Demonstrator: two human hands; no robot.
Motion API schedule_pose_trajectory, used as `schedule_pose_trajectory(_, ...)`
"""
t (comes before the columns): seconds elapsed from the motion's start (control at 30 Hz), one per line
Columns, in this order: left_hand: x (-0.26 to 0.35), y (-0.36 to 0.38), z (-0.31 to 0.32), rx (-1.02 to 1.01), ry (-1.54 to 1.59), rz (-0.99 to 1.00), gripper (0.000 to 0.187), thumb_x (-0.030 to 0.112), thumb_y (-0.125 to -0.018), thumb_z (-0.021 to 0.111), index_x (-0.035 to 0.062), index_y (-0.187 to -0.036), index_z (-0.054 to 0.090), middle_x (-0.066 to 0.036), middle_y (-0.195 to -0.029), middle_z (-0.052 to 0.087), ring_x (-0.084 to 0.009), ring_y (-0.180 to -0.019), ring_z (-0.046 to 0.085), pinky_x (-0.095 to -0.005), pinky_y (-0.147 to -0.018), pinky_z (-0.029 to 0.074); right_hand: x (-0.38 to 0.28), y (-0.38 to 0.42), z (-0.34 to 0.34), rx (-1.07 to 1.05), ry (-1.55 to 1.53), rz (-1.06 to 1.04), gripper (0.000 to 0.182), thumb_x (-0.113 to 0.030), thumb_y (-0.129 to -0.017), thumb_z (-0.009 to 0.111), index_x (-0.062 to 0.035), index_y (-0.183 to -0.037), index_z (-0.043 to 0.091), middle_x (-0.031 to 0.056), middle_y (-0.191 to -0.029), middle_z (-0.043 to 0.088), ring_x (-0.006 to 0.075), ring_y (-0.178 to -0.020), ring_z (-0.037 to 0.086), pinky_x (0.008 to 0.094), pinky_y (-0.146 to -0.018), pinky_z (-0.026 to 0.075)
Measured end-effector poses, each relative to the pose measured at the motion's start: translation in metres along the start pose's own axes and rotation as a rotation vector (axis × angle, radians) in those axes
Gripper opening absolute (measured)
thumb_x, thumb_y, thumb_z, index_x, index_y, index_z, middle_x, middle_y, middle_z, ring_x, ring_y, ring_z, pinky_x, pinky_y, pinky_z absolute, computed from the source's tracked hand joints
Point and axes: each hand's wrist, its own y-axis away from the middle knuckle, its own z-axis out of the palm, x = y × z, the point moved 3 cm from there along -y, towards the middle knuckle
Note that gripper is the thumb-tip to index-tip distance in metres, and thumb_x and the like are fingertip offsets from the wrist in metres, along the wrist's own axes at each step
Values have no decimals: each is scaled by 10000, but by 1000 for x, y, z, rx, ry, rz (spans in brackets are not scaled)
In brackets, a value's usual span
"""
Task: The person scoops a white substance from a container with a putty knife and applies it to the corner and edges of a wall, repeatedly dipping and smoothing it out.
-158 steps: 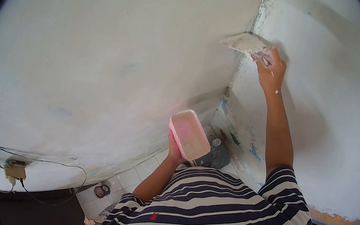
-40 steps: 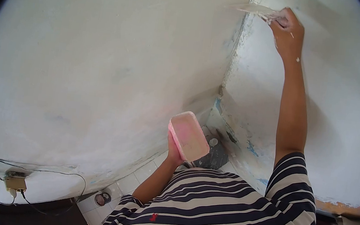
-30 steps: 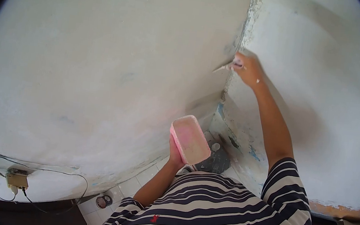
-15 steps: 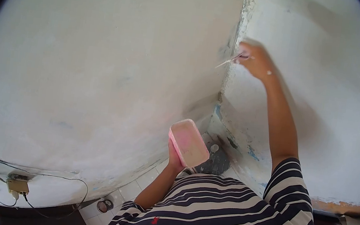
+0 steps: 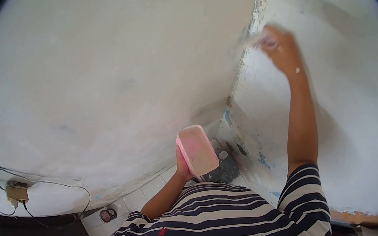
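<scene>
Near the wall corner (image 5: 238,72), my right hand (image 5: 282,49) is closed around a putty knife (image 5: 251,40), its thin pale blade smeared by motion and pointing left across the corner line. White smears mark the fingers and wrist. Lower down, in front of my body, my left hand (image 5: 184,163) grips a pink rectangular tub (image 5: 198,150) from its left side. The tub is tilted so that its inside shows, with a pale pinkish coating on the bottom and walls.
A broad whitish wall (image 5: 111,61) fills the left, meeting a right wall (image 5: 343,90) at a chipped corner. Below stands a dark grey, spattered object (image 5: 227,170) on white floor tiles (image 5: 136,199). A socket box (image 5: 17,192) with loose cables hangs at lower left.
My right hand has moved up and slightly right with the putty knife, whose blade now looks more blurred. My left hand and the tub have stayed nearly in place.
</scene>
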Motion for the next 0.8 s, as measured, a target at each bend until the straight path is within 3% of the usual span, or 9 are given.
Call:
schedule_pose_trajectory(0.07, 0, -1, 2, -15, -21, -9, 823, 752, -960, 179, 169, -1503, 386, -85, -1446, 519, -309, -1303, 531, -516, -1084, 439, 19, 13, 50, -289, -58, 77, 216, -83, -841, 742, -28, -978, 584, 124, -801, 722, 207, -755, 708, 345, -708, 525)
schedule_pose_trajectory(0.17, -3, -5, 1, -74, -17, -44, 822, 752, -961, 178, 165, -1492, 399, -89, -1430, 529, -312, -1287, 542, -517, -1072, 449, 31, 12, 95, -350, -83, 63, 220, -93, -833, 744, -35, -960, 575, 144, -798, 698, 268, -728, 681, 369, -678, 510)
schedule_pose_trajectory(0.23, -5, -6, 0, -36, -29, -23, 815, 747, -964, 182, 164, -1490, 402, -89, -1427, 532, -312, -1282, 546, -516, -1067, 453, 25, -8, 86, -90, 89, -186, 222, -94, -827, 740, -34, -949, 565, 169, -827, 677, 320, -711, 641, 382, -653, 499)
schedule_pose_trajectory(0.43, -2, 2, 4, 6, 6, 4, 790, 729, -975, 198, 168, -1494, 398, -81, -1433, 530, -303, -1283, 547, -510, -1071, 452, -16, -40, -29, 338, -69, -61, 230, -163, -839, 717, -38, -954, 563, 124, -837, 730, 217, -659, 631, 340, -654, 491)
schedule_pose_trajectory(0.53, -1, 2, 1, 22, -2, 27, 788, 728, -976, 200, 170, -1498, 392, -75, -1439, 526, -299, -1289, 544, -507, -1077, 450, -19, -19, -31, 291, -16, -54, 223, -52, -869, 695, -24, -1084, 643, 106, -857, 734, 81, -682, 567, 274, -664, 493)
schedule_pose_trajectory(0.6, 1, 1, -1, 45, 8, 49, 789, 729, -976, 198, 171, -1501, 389, -73, -1442, 524, -298, -1291, 542, -506, -1080, 448, -5, 0, 7, -3, -301, 15, 149, -34, -851, 713, -22, -963, 614, 89, -810, 702, 96, -683, 551, 285, -669, 485)
schedule_pose_trajectory(0.67, 3, 0, 2, -2, -8, 47, 785, 724, -979, 195, 172, -1504, 386, -72, -1444, 521, -296, -1296, 538, -506, -1081, 447, 14, 14, 58, -221, -53, -12, 208, -28, -827, 729, -3, -869, 527, 112, -735, 639, 160, -679, 546, 346, -661, 484)
schedule_pose_trajectory(0.73, 4, -2, 1, -9, -20, 48, 784, 722, -980, 192, 172, -1504, 385, -72, -1445, 521, -295, -1298, 536, -505, -1083, 445, 8, 21, 97, -341, -56, 31, 236, -146, -827, 747, -45, -870, 538, 151, -762, 636, 341, -766, 624, 429, -669, 463)
schedule_pose_trajectory(0.8, 6, -5, 3, -18, -37, 54, 783, 720, -982, 189, 172, -1504, 385, -73, -1445, 521, -294, -1300, 535, -505, -1085, 443, 10, 11, 97, -212, -66, 9, 203, -85, -828, 727, -33, -860, 534, 142, -756, 643, 281, -714, 596, 392, -650, 468)
